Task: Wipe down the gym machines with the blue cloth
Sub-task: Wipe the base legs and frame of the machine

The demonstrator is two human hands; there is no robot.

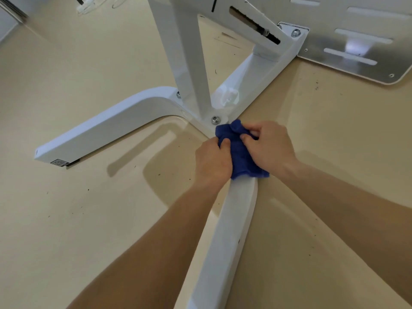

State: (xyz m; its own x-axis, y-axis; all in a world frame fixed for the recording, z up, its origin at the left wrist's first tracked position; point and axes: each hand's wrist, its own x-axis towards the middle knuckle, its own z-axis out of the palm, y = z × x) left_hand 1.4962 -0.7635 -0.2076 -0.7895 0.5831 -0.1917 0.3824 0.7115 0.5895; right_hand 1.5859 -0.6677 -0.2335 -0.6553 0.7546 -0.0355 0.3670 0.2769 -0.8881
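The blue cloth (242,158) lies draped over the white base beam (231,230) of the gym machine (178,52), caught between the two hands just below the bolt (215,119) at the frame's joint. The left hand (213,161) closes its grip round the cloth's left side, fingers curled and thumb on top, while the right hand (270,144) pinches the bunched upper right part between thumb and curled fingers. The cloth's long axis runs along the beam, its far end pointing at the joint, above the beige floor (78,219).
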